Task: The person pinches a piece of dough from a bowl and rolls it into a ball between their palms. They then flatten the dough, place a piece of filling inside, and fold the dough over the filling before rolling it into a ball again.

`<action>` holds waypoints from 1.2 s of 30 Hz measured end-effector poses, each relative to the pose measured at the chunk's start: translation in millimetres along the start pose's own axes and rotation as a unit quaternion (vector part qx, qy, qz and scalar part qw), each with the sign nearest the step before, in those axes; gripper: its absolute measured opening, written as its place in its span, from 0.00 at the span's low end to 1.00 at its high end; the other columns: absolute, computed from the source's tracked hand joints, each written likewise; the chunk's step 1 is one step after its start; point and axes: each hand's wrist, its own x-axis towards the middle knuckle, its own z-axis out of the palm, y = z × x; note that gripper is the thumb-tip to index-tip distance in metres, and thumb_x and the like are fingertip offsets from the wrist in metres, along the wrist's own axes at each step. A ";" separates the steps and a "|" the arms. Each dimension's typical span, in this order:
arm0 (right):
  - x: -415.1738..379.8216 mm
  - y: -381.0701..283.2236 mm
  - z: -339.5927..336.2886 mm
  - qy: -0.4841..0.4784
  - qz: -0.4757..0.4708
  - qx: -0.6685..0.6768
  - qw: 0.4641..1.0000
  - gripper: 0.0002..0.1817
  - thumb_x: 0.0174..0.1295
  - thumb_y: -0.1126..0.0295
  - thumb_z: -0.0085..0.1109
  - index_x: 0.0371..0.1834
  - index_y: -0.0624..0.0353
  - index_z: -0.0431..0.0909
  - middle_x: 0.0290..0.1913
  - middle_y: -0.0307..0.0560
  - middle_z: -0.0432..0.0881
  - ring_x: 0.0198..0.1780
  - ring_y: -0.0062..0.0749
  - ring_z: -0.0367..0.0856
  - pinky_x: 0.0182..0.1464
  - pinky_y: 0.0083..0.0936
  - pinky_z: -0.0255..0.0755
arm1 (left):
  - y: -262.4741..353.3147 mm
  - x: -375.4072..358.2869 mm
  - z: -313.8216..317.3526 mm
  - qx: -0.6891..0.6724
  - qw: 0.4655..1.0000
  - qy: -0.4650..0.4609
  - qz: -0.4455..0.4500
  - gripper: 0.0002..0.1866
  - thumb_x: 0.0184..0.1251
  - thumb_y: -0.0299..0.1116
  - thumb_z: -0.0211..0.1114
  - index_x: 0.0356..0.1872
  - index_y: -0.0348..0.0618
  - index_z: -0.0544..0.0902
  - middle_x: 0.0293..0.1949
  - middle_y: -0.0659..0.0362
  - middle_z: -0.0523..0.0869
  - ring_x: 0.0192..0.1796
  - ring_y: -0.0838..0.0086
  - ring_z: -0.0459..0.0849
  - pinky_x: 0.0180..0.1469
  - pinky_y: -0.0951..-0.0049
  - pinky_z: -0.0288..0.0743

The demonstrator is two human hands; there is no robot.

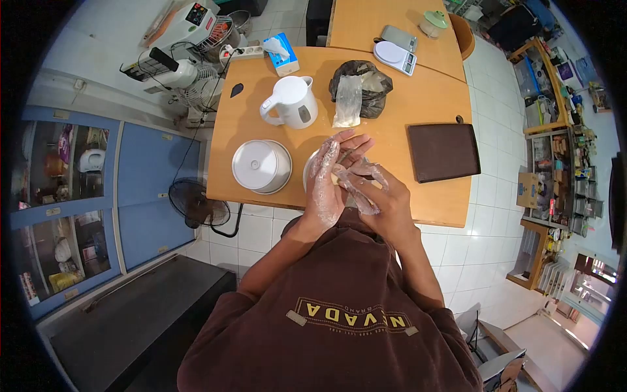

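Both my hands are coated in white, doughy residue and meet above the table's near edge. My left hand (pixel 326 189) is raised with its palm turned inward and its fingers extended. Against that palm, my right hand (pixel 379 193) presses with bent, spread fingers on a small pale lump of dough (pixel 336 178), which is mostly hidden. Behind my hands, a white bowl (pixel 307 171) shows only its left rim. Left of them sits a round white lidded container (pixel 256 164). Beyond are a white electric kettle (pixel 295 104) and a clear plastic bag (pixel 348 98) beside a black plastic bag (pixel 375 108).
A dark square tray (pixel 444 152) lies on the right of the wooden table (pixel 392 189). Farther back are a white kitchen scale (pixel 394 57), a tissue box (pixel 283 62) and a power strip (pixel 243 52). A black fan (pixel 199 201) stands left of the table.
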 end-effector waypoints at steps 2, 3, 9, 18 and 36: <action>1.7 -4.4 -8.8 -0.034 -0.009 -0.025 0.999 0.32 0.43 0.80 0.75 0.57 0.55 0.85 0.57 0.54 0.82 0.53 0.54 0.86 0.51 0.44 0.84 | 0.5 -1.4 -0.4 -0.005 1.000 -0.009 -0.018 0.26 0.88 0.46 0.47 0.71 0.35 0.70 0.68 0.46 0.79 0.74 0.57 0.75 0.76 0.59 0.71; 1.8 -2.4 -9.7 -0.036 -0.013 -0.023 0.999 0.32 0.42 0.80 0.75 0.58 0.55 0.85 0.57 0.54 0.82 0.54 0.54 0.86 0.52 0.44 0.83 | 1.0 -1.1 -0.5 -0.007 1.000 -0.013 -0.027 0.26 0.88 0.45 0.47 0.71 0.35 0.70 0.68 0.46 0.79 0.74 0.57 0.75 0.76 0.59 0.70; -1.0 8.7 -3.1 -0.022 -0.029 -0.035 0.999 0.32 0.42 0.79 0.75 0.57 0.55 0.85 0.56 0.54 0.83 0.55 0.53 0.85 0.53 0.45 0.83 | -1.9 -2.3 -2.9 0.012 0.998 -0.024 -0.055 0.25 0.88 0.44 0.46 0.71 0.35 0.71 0.69 0.47 0.79 0.75 0.58 0.75 0.75 0.57 0.71; 7.5 9.5 -0.8 0.045 0.002 0.079 0.996 0.22 0.50 0.78 0.76 0.52 0.60 0.88 0.48 0.55 0.88 0.47 0.52 0.90 0.51 0.39 0.84 | 5.2 2.0 -5.0 -0.019 0.999 -0.022 -0.043 0.25 0.87 0.42 0.47 0.73 0.34 0.69 0.68 0.46 0.79 0.75 0.58 0.75 0.75 0.58 0.73; 0.7 6.3 18.0 0.064 0.000 0.042 0.997 0.24 0.47 0.80 0.74 0.51 0.60 0.89 0.58 0.56 0.83 0.55 0.54 0.85 0.57 0.45 0.79 | 3.0 8.5 -3.6 -0.059 0.998 -0.012 -0.035 0.26 0.87 0.44 0.47 0.72 0.33 0.70 0.68 0.44 0.79 0.75 0.57 0.74 0.78 0.59 0.69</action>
